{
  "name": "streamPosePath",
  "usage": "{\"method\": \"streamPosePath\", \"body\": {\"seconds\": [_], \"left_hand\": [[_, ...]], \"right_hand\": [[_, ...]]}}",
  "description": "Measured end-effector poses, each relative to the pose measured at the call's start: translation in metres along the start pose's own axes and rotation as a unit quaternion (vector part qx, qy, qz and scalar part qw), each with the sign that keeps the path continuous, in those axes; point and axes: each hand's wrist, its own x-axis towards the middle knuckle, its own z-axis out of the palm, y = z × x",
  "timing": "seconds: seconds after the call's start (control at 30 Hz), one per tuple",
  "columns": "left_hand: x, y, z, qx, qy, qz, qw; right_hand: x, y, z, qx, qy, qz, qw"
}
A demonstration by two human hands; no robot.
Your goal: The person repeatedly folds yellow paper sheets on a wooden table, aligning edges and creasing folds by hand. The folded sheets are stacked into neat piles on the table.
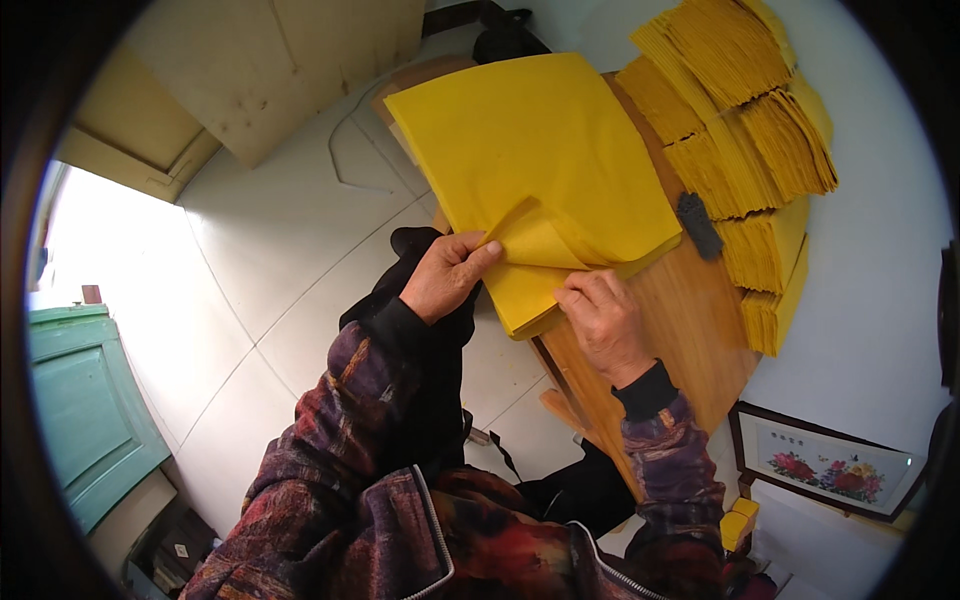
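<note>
A thick stack of large yellow paper sheets (522, 300) lies on a wooden table (690, 330), jutting past its left edge. The top yellow paper sheet (530, 140) is lifted and folded back along its near edge, with a raised pocket between my hands. My left hand (447, 273) pinches this sheet at the left side of the fold, thumb on top. At the near right edge, my right hand (605, 322) has its fingers closed together on the sheet's rim; the fingertips are partly hidden.
Folded bundles of yellow paper (750, 150) are piled along the wall at the right. Beside them lies a dark grey cloth-like piece (699, 226). A framed flower picture (830, 465) leans at the lower right. A green cabinet door (90, 410) stands left, above pale floor tiles (300, 290).
</note>
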Motion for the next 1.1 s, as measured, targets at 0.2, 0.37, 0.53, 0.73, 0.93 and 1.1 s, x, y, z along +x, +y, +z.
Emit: {"method": "streamPosePath", "body": {"seconds": [0.2,0.37,0.53,0.73,0.93,1.1], "left_hand": [[-0.001,0.000,-0.002,0.007,-0.008,-0.015,1.000],[0.000,-0.001,0.001,-0.005,-0.004,0.004,1.000],[0.000,0.002,0.001,-0.012,-0.010,0.011,1.000],[0.001,0.000,0.000,-0.012,-0.010,0.009,1.000],[0.002,-0.003,0.000,-0.016,-0.003,-0.005,1.000],[0.001,-0.002,0.000,-0.017,-0.010,-0.004,1.000]], "right_hand": [[0.012,0.002,-0.007,0.068,-0.042,0.024,0.997],[0.022,0.008,-0.014,0.104,-0.098,0.036,0.989],[0.030,0.010,-0.018,0.111,-0.153,0.054,0.980],[0.025,-0.006,-0.019,0.072,-0.097,-0.002,0.993],[0.025,0.000,-0.015,0.088,-0.089,-0.014,0.992],[0.026,0.002,-0.013,0.085,-0.076,-0.019,0.993]]}}
